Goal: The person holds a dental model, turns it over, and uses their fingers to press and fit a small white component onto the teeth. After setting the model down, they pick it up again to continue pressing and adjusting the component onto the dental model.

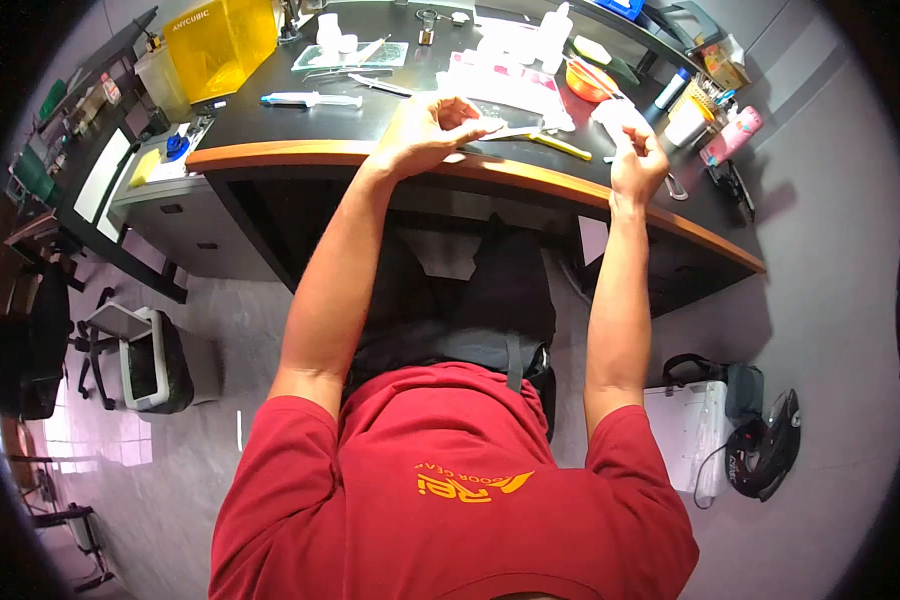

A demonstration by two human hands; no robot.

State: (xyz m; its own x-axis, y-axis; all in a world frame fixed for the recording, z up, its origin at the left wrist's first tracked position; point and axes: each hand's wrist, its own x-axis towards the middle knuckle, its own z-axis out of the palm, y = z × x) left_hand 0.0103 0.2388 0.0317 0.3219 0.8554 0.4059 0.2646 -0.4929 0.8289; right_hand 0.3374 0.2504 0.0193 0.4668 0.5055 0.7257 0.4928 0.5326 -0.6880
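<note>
My left hand [432,132] is over the front edge of the black desk, thumb and fingertips pinched around a small pale piece [492,125] too small to name. Just right of it lie a silvery slim tool [515,132] and a yellow-handled tool [562,146]. Farther right, my right hand [638,165] is raised above the desk with its fingers closed on a white piece [622,117] that looks like tissue or cotton; glare hides its detail. Behind that hand is an orange bowl [587,82]. A syringe with a blue tip [312,100] lies left of my left hand.
A glass plate [350,56], white bottles [553,38] and a pink-and-white sheet [505,85] lie farther back under bright light. A yellow ANYCUBIC cover [220,48] stands at the left. A pink bottle [732,136] and a cup [687,122] stand at the right.
</note>
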